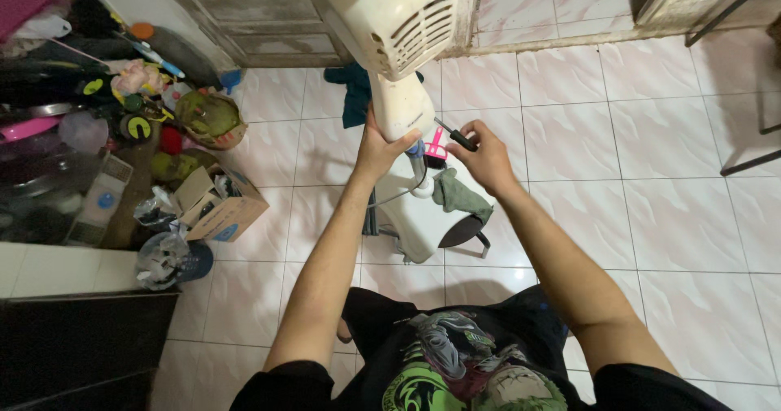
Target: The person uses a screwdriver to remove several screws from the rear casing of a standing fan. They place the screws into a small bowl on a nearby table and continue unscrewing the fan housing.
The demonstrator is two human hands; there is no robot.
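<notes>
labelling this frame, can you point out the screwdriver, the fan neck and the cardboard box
screwdriver (462, 139): head view, on its black handle.
fan neck (403, 106): head view, on the cream column above the left hand.
cardboard box (236, 214): head view, on its brown side wall.

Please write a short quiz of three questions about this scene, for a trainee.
1. True or false: the left hand grips the cream plastic fan neck.
2. Which hand holds the black-handled screwdriver?
3. The brown cardboard box on the white tiled floor lies toward which of the person's sides: A) left, B) right?

Key: 1 true; 2 the right hand; 3 A.
</notes>
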